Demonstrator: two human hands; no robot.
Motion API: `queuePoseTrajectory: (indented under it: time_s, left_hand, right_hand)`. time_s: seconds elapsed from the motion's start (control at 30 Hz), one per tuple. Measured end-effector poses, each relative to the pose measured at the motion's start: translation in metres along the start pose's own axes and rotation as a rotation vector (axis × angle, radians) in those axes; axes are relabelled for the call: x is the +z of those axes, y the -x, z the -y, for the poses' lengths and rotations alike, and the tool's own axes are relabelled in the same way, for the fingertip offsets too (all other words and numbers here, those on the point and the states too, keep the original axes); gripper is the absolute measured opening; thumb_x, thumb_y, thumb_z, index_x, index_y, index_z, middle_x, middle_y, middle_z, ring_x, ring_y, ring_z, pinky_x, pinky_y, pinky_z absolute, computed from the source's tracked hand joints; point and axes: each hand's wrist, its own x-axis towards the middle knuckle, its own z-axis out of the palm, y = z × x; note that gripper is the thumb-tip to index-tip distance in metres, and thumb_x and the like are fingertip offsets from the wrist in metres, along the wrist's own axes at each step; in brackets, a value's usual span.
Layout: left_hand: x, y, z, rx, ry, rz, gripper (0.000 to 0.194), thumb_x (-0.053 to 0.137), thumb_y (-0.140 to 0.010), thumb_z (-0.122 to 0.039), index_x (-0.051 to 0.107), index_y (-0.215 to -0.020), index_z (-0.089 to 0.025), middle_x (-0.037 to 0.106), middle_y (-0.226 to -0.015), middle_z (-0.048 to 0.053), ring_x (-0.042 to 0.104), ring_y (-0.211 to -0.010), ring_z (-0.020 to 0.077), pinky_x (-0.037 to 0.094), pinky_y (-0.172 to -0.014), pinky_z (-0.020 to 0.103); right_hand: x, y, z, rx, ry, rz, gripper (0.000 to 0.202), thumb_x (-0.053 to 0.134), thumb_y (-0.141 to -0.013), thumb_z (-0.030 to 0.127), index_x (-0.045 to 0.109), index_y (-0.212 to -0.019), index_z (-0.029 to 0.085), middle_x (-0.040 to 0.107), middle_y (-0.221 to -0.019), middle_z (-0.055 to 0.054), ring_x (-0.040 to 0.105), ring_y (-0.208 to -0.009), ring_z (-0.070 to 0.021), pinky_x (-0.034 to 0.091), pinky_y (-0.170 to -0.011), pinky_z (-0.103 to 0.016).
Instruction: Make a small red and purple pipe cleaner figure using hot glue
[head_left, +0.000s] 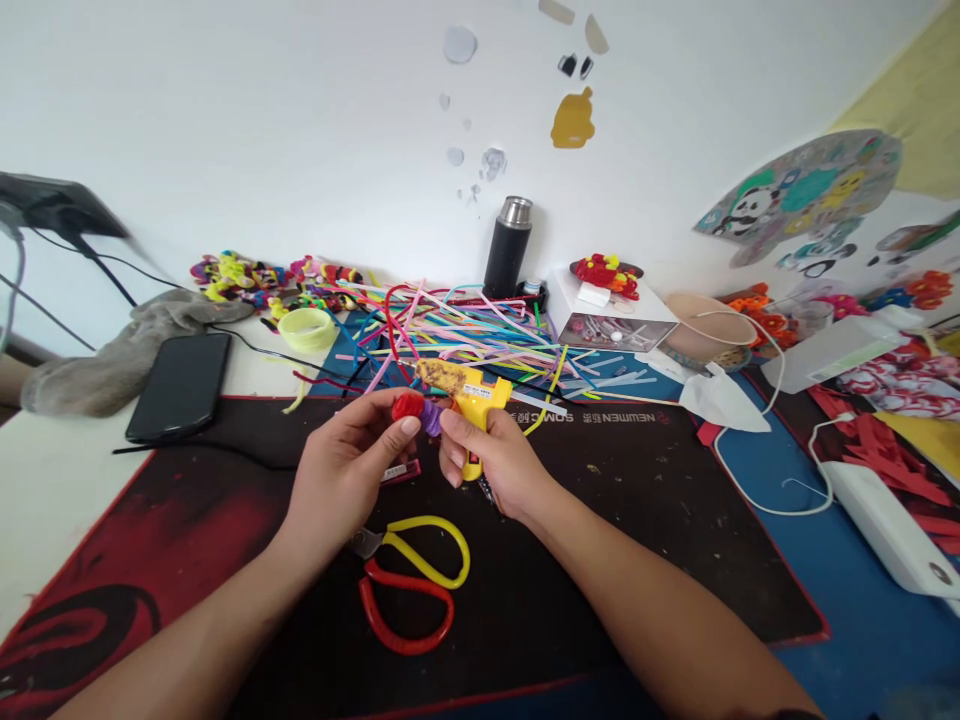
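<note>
A small red and purple fuzzy piece is pinched between the fingertips of my left hand, near the middle of the view. My right hand is wrapped round the grip of a yellow glue gun, and its thumb and finger also touch the purple end of the piece. The gun's stained nozzle end points to the upper left, just above the red end. Below my hands, scissors with one yellow and one red handle lie on the dark mat, their blades partly hidden by my left hand.
Many coloured pipe cleaners lie behind my hands. A black thermos and a white box stand near the wall. A phone and a pale green bowl are at left; a white device with cables is at right.
</note>
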Motion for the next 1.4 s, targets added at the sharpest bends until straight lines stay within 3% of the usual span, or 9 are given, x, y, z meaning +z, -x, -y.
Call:
queuePoseTrajectory:
  time_s: [0.37,0.63,0.77,0.9,1.0,1.2,1.4]
  left_hand:
    - [-0.003,0.0,0.005,-0.017,0.023,0.062,0.042,0.093,-0.085,-0.057,0.085,-0.106,-0.021,0.075,-0.079,0.003,0.065,-0.068,0.0198,0.058,-0.062,0.028]
    - [0.0,-0.002,0.005,-0.014,0.016,0.039,0.046,0.095,-0.083,-0.057,0.085,-0.11,-0.02,0.077,-0.081,0.004,0.067,-0.071,0.0203,0.058,-0.065,0.029]
    - [0.005,-0.004,0.006,-0.075,0.133,0.063,0.051,0.098,-0.08,-0.056,0.086,-0.113,-0.02,0.076,-0.083,0.003,0.064,-0.072,0.0179,0.055,-0.065,0.027]
    - [0.008,-0.005,0.01,-0.156,0.26,0.09,0.047,0.106,-0.069,-0.049,0.087,-0.1,-0.019,0.077,-0.086,0.003,0.06,-0.071,0.0156,0.052,-0.066,0.026]
    - [0.007,-0.005,0.011,-0.157,0.294,0.076,0.037,0.104,-0.074,-0.047,0.085,-0.089,-0.019,0.073,-0.081,0.002,0.06,-0.075,0.0167,0.052,-0.071,0.027]
    - [0.002,-0.004,0.008,-0.123,0.312,0.083,0.033,0.097,-0.084,-0.05,0.083,-0.096,-0.022,0.074,-0.084,0.002,0.063,-0.078,0.0177,0.052,-0.072,0.027]
    - [0.004,-0.005,0.011,-0.135,0.306,0.117,0.048,0.098,-0.083,-0.055,0.076,-0.105,-0.019,0.068,-0.083,0.0,0.054,-0.069,0.0119,0.046,-0.062,0.022]
  right_hand:
    - [0.002,0.002,-0.003,-0.011,0.02,-0.028,0.051,0.093,-0.082,0.063,0.06,-0.084,0.024,0.049,-0.051,0.011,0.05,-0.044,-0.0126,0.036,-0.053,-0.03]
    - [0.002,0.0,-0.011,-0.036,0.013,-0.043,0.052,0.09,-0.085,0.065,0.059,-0.082,0.024,0.045,-0.052,0.011,0.047,-0.043,-0.0114,0.034,-0.052,-0.03]
    - [0.002,0.0,-0.009,-0.048,0.0,-0.041,0.054,0.09,-0.085,0.065,0.057,-0.074,0.023,0.045,-0.053,0.01,0.048,-0.044,-0.0101,0.034,-0.052,-0.029]
    - [0.002,0.001,-0.008,-0.04,0.049,-0.02,0.061,0.087,-0.088,0.065,0.052,-0.062,0.023,0.048,-0.051,0.007,0.05,-0.047,-0.0108,0.039,-0.057,-0.03]
    - [0.004,0.001,-0.007,-0.021,0.074,0.007,0.064,0.087,-0.088,0.067,0.051,-0.058,0.023,0.049,-0.05,0.006,0.05,-0.047,-0.0107,0.04,-0.057,-0.03]
    - [0.002,-0.001,0.0,-0.054,-0.028,-0.079,0.055,0.094,-0.078,0.066,0.071,-0.094,0.02,0.05,-0.055,0.011,0.05,-0.044,-0.0114,0.038,-0.051,-0.028]
    - [-0.006,-0.002,0.001,-0.091,-0.027,-0.143,0.048,0.093,-0.083,0.058,0.072,-0.1,0.018,0.053,-0.057,0.01,0.053,-0.046,-0.0109,0.038,-0.052,-0.027]
